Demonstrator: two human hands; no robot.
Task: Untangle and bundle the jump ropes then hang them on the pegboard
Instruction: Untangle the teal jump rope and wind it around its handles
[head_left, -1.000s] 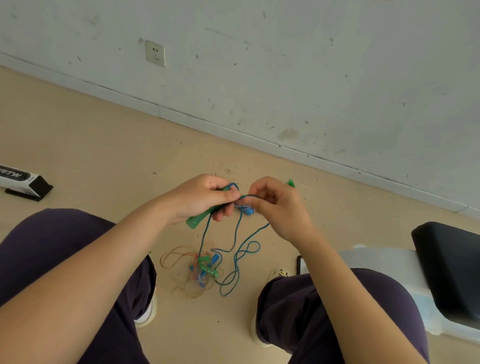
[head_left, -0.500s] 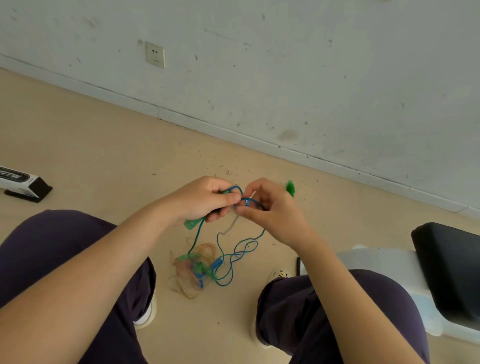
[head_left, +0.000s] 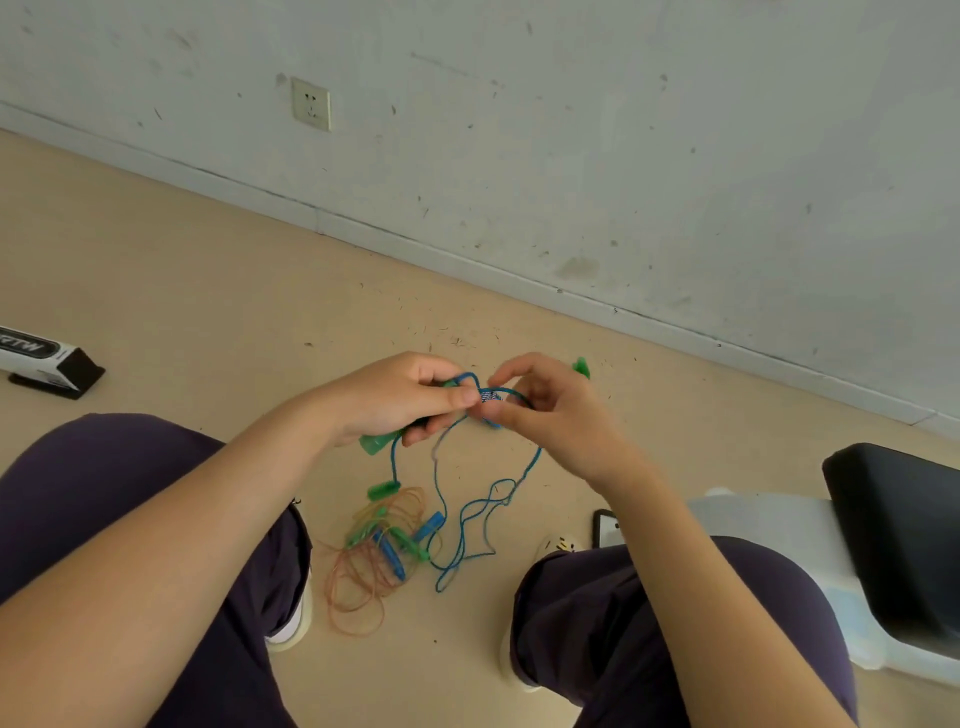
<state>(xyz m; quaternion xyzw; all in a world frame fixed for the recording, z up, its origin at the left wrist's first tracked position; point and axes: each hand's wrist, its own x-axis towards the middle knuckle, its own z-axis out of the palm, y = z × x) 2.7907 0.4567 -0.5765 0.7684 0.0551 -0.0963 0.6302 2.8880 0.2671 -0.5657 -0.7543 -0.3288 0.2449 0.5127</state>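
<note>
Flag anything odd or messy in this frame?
Yes: a tangled heap of jump ropes lies on the floor between the person's feet, orange, green and blue cords knotted together. Small dark debris speckles the floor near the wall. Both hands hold the blue rope.

The rope (head_left: 470, 514) is blue-green and its handles (head_left: 383, 490) are green and blue. The loose cord (head_left: 363, 582) on the beige floor (head_left: 208, 291) is orange. The trousers (head_left: 649, 613) are dark purple, the wall (head_left: 623, 130) grey-white.
</note>
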